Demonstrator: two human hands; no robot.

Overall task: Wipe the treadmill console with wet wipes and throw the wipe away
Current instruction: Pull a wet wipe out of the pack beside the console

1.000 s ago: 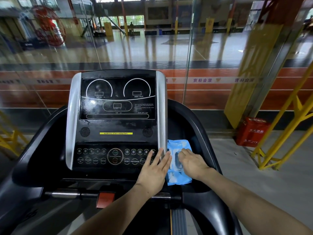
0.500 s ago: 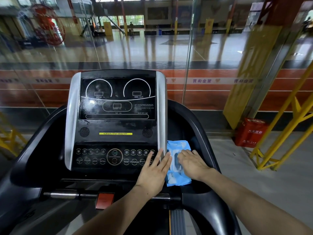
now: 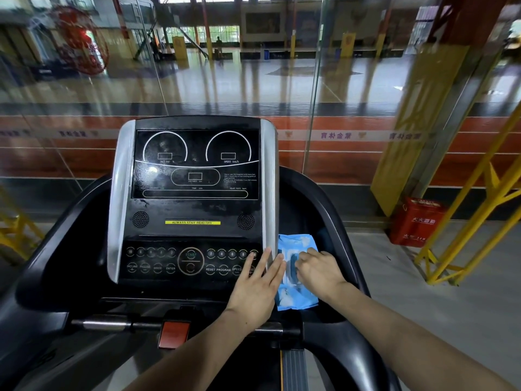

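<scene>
2 hands are low right of centre in the frame, both at the blue wet wipes pack (image 3: 296, 294), which lies in the tray just right of the treadmill console (image 3: 194, 204), touching its silver side strip (image 3: 270, 179).

Change vs 1 s ago is very small. The right hand (image 3: 321, 273) was lying flatter over the pack's lid area; now its fingertips are bent and bunched together at the dark flap in the pack's middle, looks like picking at the flap or at a wipe, but if a wipe is pinched yet I cannot tell. The left hand (image 3: 255, 292) has stayed in place: flat, fingers a bit spread, tips over the strip and the pack's left edge, prob. steadying it. The pack has not moved.

Meaning for the task, in my judgement: it is at the very start. No wipe is out and the console shows marks on the screen, so it is not wiped yet.

Edges and room: the pack sits in a narrow pocket betw. the strip and the curved black handrail (image 3: 332, 221), so sideways room is small; upward is free. Console front, upper centre of the frame, is open for wiping. No bin is seen.
</scene>
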